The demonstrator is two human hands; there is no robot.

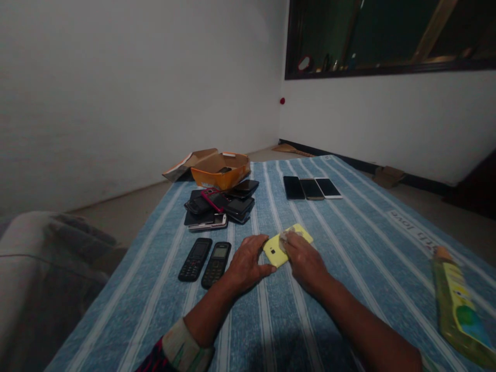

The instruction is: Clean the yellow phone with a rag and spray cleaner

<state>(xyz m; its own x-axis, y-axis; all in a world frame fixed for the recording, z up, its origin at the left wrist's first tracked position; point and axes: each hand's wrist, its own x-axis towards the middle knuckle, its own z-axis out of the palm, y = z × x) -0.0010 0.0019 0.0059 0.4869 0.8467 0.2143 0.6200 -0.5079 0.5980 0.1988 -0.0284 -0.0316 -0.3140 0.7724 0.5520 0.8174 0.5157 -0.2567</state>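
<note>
A smartphone in a yellow case (273, 254) lies back up on the striped cloth, its camera end toward the left. My left hand (248, 261) grips that end between thumb and fingers. Pressed on the phone's back, my right hand (304, 261) holds a crumpled pale cloth or tissue (285, 239), partly hidden under the fingers. Just left of my left hand are two black keypad phones, one (195, 260) beside the other (216, 264).
A pile of phones (217, 204) sits behind the keypad phones, with an open orange box (222, 178) beyond it. Three smartphones (312, 189) stand in a row at the back right. A bottle of yellowish liquid (461, 310) lies near the right edge.
</note>
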